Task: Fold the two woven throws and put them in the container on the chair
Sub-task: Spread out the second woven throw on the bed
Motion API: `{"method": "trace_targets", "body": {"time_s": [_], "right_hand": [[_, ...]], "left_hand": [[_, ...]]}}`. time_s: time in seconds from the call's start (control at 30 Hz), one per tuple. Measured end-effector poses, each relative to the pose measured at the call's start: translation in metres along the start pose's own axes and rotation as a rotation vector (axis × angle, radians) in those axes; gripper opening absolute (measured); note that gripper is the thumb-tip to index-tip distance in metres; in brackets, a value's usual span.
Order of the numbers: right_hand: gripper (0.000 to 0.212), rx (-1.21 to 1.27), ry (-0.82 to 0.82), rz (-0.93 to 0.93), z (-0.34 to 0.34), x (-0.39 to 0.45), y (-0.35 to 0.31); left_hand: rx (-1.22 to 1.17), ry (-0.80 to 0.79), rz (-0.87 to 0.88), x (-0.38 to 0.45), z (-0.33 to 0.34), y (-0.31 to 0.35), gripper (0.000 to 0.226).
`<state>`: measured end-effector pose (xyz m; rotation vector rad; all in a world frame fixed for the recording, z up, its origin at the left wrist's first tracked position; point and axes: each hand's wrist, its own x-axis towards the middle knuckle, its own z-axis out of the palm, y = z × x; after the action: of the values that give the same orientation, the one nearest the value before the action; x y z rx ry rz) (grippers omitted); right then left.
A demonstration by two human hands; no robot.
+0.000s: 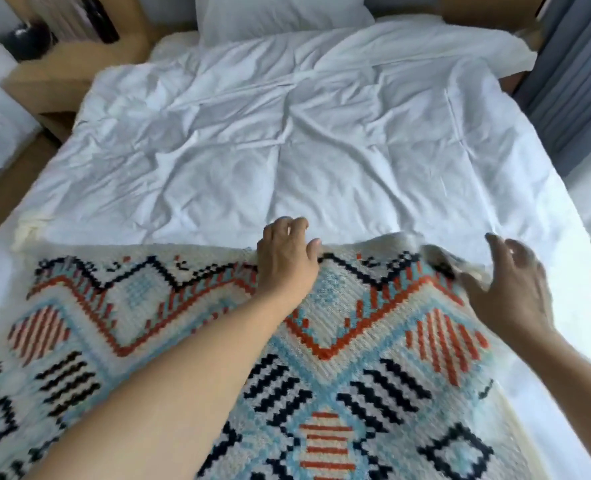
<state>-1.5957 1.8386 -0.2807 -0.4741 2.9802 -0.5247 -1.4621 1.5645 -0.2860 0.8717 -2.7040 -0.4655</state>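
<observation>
Woven throw (321,358), cream ground with blue, orange-red and black geometric pattern, lies spread flat across the near end of the bed, under both forearms. Its far edge runs just at the left hand's fingers. Left hand (285,259) rests palm down on that far edge, near the middle; fingers (288,225) curled over the edge toward the duvet, thumb out to the right, so it looks like a grip on the edge, though what's under the fingertips is hidden. Right hand (510,289) is off to the right of the left one, raised a little above the throw's far right corner, fingers spread wide and holding nothing; blurred. Between the two hands the corner of the throw (436,258) is rucked up and turned over, cream underside showing. Beyond the fingers: rumpled white duvet (287,133) covering the bed, white pillow (280,15) at the far end. Far left of the left hand, a wooden nightstand (65,74) with dark objects on it, too blurred to name. Far right of the right hand, grey curtain (574,71).
</observation>
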Motion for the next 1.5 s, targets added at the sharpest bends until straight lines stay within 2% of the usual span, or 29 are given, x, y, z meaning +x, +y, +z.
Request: {"method": "trace_targets", "body": {"time_s": [0.07,0.17,0.27,0.4,0.5,0.6,0.67,0.73,0.83,0.9,0.97,1.03,1.13,1.23,1.3,1.4,1.5], "right_hand": [[0.07,0.085,-0.02,0.099,0.01,-0.059,0.024],[0.08,0.166,-0.254,0.419,0.02,-0.163,0.07],[0.042,0.169,-0.369,0.528,0.017,-0.263,0.114],[0.033,0.178,-0.441,0.785,-0.004,-0.363,0.171],[0.04,0.156,-0.533,0.789,-0.003,-0.419,0.193],[0.042,0.26,-0.429,0.806,-0.01,-0.44,0.203],[0.043,0.179,-0.36,0.817,-0.022,-0.453,0.218],[0.042,0.076,-0.315,0.87,-0.031,-0.479,0.232],[0.022,0.145,-0.324,1.004,-0.033,-0.507,0.225],[0.036,0.139,-0.3,1.067,-0.029,-0.511,0.203],[0.047,0.065,-0.222,0.962,-0.023,-0.514,0.167],[0.044,0.072,-0.226,0.811,-0.013,-0.519,0.12],[0.045,0.129,-0.459,0.581,0.013,-0.532,0.044],[0.041,0.126,-0.623,0.285,0.043,-0.546,-0.035],[0.038,0.08,-0.705,0.124,0.063,-0.556,-0.086],[0.038,0.027,-0.784,-0.036,0.096,-0.564,-0.159],[0.036,0.045,-0.815,-0.132,0.131,-0.566,-0.236]], "left_hand": [[0.055,-0.134,0.037,-0.052,0.015,-0.004,0.044],[0.104,-0.319,0.1,-0.145,0.036,-0.011,0.057],[0.147,-0.511,0.108,-0.242,0.044,-0.008,0.065],[0.157,-0.688,0.173,-0.355,0.027,0.008,0.064],[0.22,-0.81,0.228,-0.414,0.01,0.008,0.069],[0.291,-0.83,0.278,-0.451,-0.005,-0.009,0.059],[0.31,-0.884,0.233,-0.461,-0.02,-0.026,0.057],[0.309,-0.894,0.094,-0.463,-0.041,-0.044,0.05],[0.284,-0.873,-0.153,-0.468,-0.074,-0.074,0.048],[0.232,-0.855,-0.314,-0.475,-0.09,-0.097,0.046],[0.214,-0.827,-0.467,-0.484,-0.103,-0.125,0.044],[0.203,-0.807,-0.621,-0.496,-0.12,-0.151,0.042],[0.096,-0.827,-0.885,-0.519,-0.154,-0.189,0.043],[-0.016,-0.792,-1.061,-0.538,-0.186,-0.235,0.043],[-0.11,-0.692,-1.146,-0.547,-0.205,-0.27,0.042],[-0.157,-0.458,-1.257,-0.548,-0.231,-0.334,0.051],[-0.103,-0.257,-1.228,-0.544,-0.252,-0.401,0.067]]}}
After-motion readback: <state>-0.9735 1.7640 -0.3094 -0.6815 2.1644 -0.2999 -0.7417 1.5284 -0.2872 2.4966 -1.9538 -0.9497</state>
